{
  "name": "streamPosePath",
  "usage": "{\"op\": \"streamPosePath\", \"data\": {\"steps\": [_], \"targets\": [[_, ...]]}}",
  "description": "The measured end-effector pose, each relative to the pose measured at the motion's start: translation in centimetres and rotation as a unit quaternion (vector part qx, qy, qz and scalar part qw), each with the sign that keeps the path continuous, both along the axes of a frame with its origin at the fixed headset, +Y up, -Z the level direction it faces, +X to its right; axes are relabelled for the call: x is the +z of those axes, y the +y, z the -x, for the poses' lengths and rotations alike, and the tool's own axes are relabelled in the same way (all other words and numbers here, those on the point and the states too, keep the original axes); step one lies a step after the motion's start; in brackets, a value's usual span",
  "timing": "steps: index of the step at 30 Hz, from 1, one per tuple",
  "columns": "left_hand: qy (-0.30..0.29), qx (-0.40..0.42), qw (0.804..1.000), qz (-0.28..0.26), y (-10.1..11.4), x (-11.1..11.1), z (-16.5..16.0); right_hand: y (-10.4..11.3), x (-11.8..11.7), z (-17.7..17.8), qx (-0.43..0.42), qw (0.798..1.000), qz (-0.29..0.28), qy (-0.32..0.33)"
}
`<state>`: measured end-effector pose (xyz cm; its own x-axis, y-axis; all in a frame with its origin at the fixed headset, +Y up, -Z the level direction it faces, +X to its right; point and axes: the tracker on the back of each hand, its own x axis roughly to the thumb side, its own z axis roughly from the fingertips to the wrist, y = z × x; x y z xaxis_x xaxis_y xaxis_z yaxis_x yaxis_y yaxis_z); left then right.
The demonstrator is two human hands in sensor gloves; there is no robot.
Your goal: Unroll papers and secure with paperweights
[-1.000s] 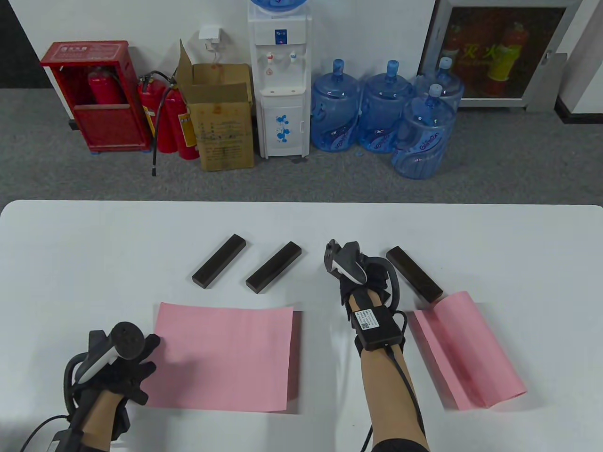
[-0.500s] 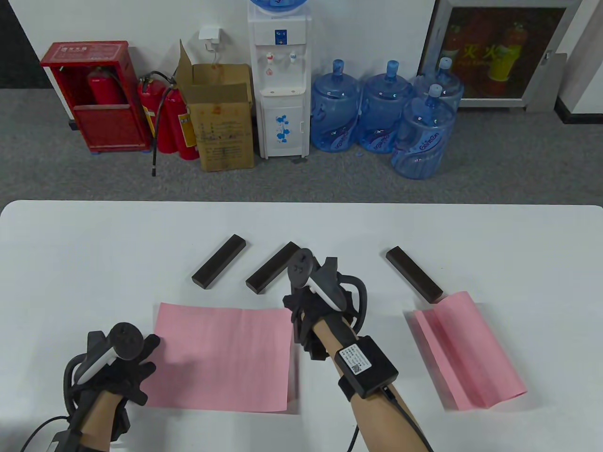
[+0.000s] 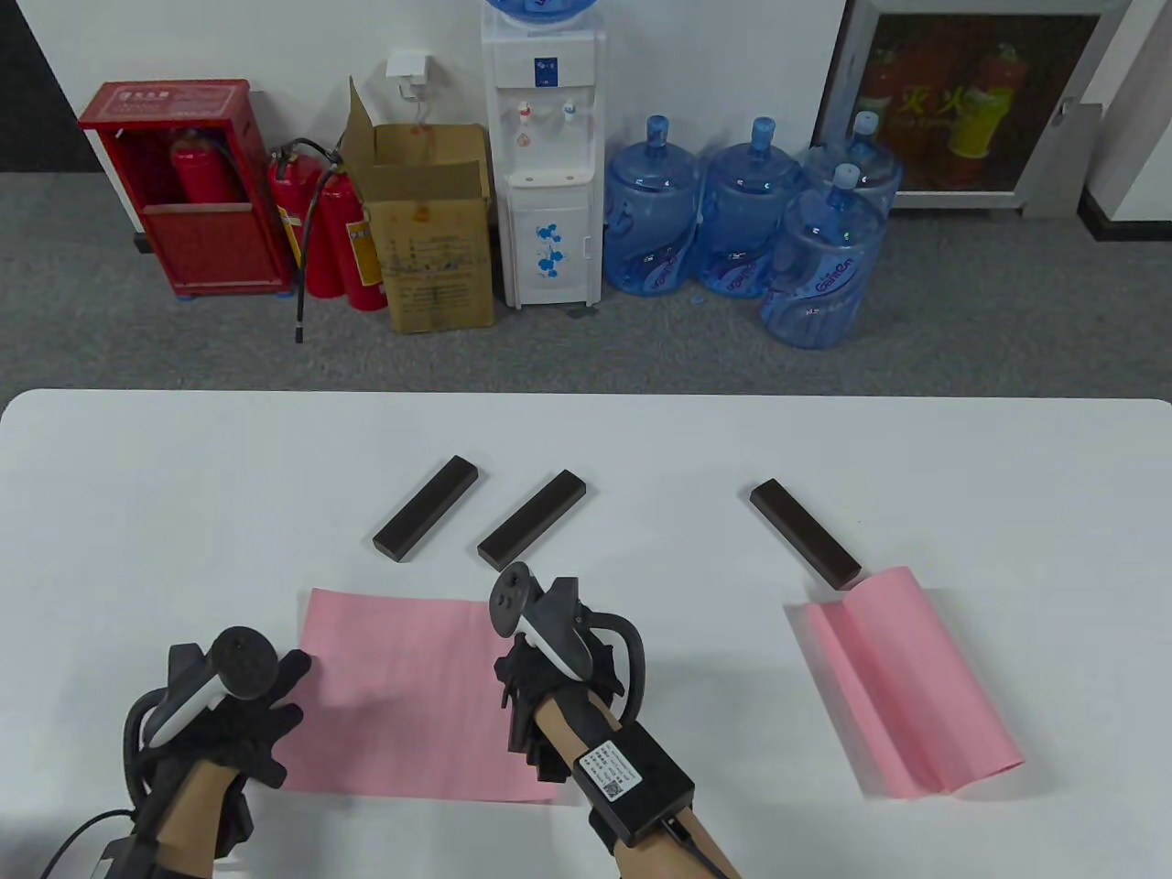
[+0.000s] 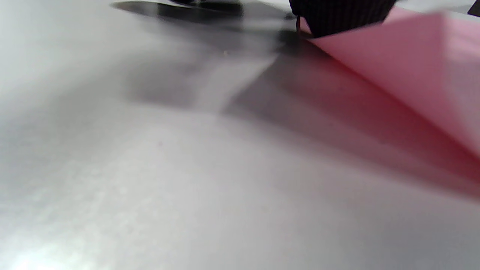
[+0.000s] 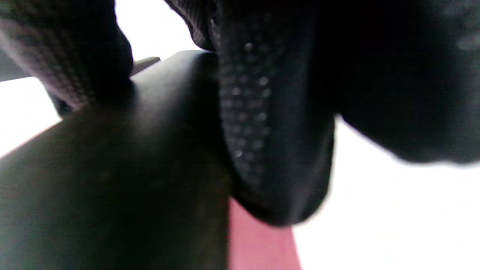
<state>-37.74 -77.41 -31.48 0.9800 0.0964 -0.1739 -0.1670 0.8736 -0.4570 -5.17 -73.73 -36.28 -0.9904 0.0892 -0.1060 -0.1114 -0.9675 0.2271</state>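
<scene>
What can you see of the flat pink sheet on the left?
The flat pink sheet is thin matte paper, rectangular, unrolled on the white table. The left hand rests on its left edge; the right hand is over its right edge, gripping a dark block. No paperweight lies on it yet.

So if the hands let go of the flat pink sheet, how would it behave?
The sheet would probably curl back: the other paper lies partly rolled. It looks thin and floppy; in the left wrist view its edge lifts off the table. It is likely light, so it would slide easily.
</scene>
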Motion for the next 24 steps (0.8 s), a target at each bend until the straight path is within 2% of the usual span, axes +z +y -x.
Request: {"op": "streamPosePath", "data": {"steps": [6,8,14,18,24], "targets": [[0.001,0.002,1.000,0.000,0.0,0.0,0.0,-1.9,-0.1,0.3,0.054,0.998,0.017,0.005],[0.001,0.003,1.000,0.000,0.0,0.0,0.0,-2.0,-0.1,0.4,0.066,0.998,0.002,0.011],[0.001,0.004,1.000,0.000,0.0,0.0,0.1,-1.7,0.3,-0.1,0.070,0.997,0.025,0.014],[0.001,0.004,1.000,0.001,0.0,0.0,0.1,0.1,0.1,-2.4,0.033,0.999,0.022,-0.002],[0.001,0.006,1.000,0.001,-0.1,0.0,0.1,2.6,-0.1,-8.6,0.050,0.998,-0.024,0.008]]}}
